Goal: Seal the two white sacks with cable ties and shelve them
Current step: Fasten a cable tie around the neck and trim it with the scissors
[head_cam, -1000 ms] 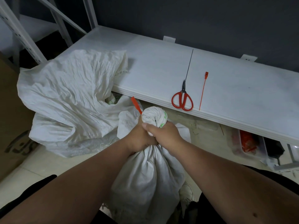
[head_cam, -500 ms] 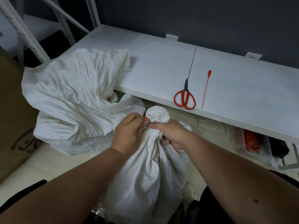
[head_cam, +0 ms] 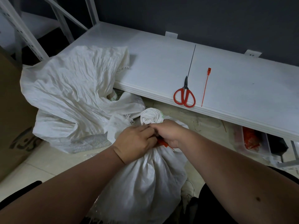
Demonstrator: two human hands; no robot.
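- Near sack [head_cam: 145,180]: white, stands on the floor directly in front of the person, neck twisted into a tight knob [head_cam: 151,116] at the top.
- Left hand [head_cam: 135,143]: fingers curled at the sack's neck just under the knob, knuckles touching the other hand.
- Right hand [head_cam: 168,134]: fingers curled at the same spot; a red cable tie [head_cam: 163,143] shows from beneath this hand, its tail lying across the sack. Which fingers actually pinch the tie cannot be told; the hands cover the neck.
- Second sack [head_cam: 72,94]: white, crumpled, mouth open and slack, lying to the left on the floor with its upper edge draped over the corner of the shelf [head_cam: 161,62].
- The shelf is a low white board against a dark wall; on it, near the front edge, red-handled scissors [head_cam: 184,96], blades shut and pointing away.
- Just right of the scissors, apart from them, a spare red cable tie [head_cam: 205,86] lies straight.
- Under the shelf, right: clear tub [head_cam: 252,141] with red items inside, contents not clear.
- Far left: cardboard box [head_cam: 14,126], printed side partly showing.
- White racking uprights [head_cam: 24,33] stand behind the second sack.
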